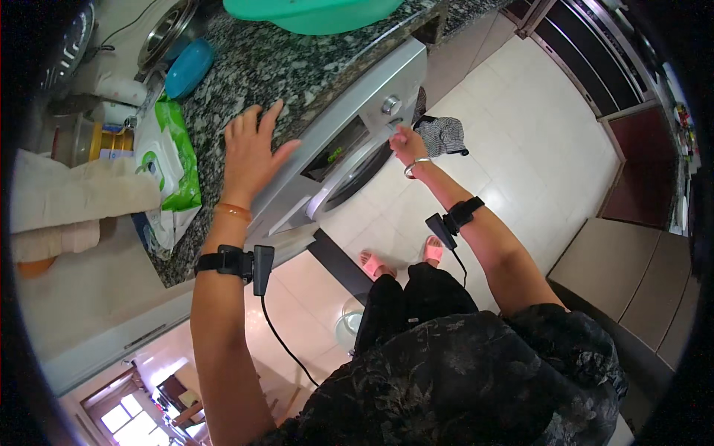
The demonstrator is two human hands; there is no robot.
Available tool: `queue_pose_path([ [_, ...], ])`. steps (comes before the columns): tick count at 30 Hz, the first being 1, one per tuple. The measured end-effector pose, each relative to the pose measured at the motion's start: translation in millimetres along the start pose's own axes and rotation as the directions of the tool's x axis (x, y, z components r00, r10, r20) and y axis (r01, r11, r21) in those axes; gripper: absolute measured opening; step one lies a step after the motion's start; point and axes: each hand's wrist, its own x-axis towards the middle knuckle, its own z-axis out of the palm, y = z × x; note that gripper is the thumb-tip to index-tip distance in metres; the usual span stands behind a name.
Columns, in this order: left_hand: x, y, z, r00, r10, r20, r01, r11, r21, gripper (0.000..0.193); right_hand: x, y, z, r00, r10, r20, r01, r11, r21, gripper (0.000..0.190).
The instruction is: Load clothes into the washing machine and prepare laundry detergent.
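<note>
My left hand [248, 150] is spread palm down over the front of the black-and-white granite countertop [245, 67], with nothing in it. Whether its palm touches the stone I cannot tell. Beneath the counter edge stands a silver front-loading washing machine [410, 61] with a round knob [391, 105] and a lit display [334, 150]. My right hand [408, 146] has its fingers curled at the machine's front, just below the knob and beside the rim of the round door [348, 181]. Its fingertips are partly hidden, so a grip or press there is unclear.
A green plastic basin [318, 14], a blue oval case [189, 68] and a green-and-white wipes pack [175, 161] sit on the counter. Patterned dark-and-white cloth [443, 136] is beside the machine. Cabinets [608, 279] stand to my right. A cable [281, 345] trails from my left forearm.
</note>
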Motion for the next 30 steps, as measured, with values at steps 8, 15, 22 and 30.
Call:
queue_pose_path([
  [8,-4,-5,1,0.997,-0.038,0.061,0.036,0.998,0.048,0.059,20,-37,-6,0.958,-0.281,0.065,0.278,0.844,-0.458,0.043],
  [15,5,0,4,0.996,-0.033,0.087,0.031,0.999,0.022,0.063,35,-38,-12,0.902,-0.43,0.039,0.377,0.74,-0.557,0.043],
  [22,-2,-6,2,0.995,-0.042,0.092,0.038,0.998,0.051,0.063,0,-63,18,0.991,0.135,0.005,-0.133,0.979,-0.157,0.03],
  [30,-1,-2,1,0.995,-0.048,0.089,0.044,0.998,0.038,0.061,36,-38,5,0.95,-0.313,-0.023,0.259,0.824,-0.503,0.04],
])
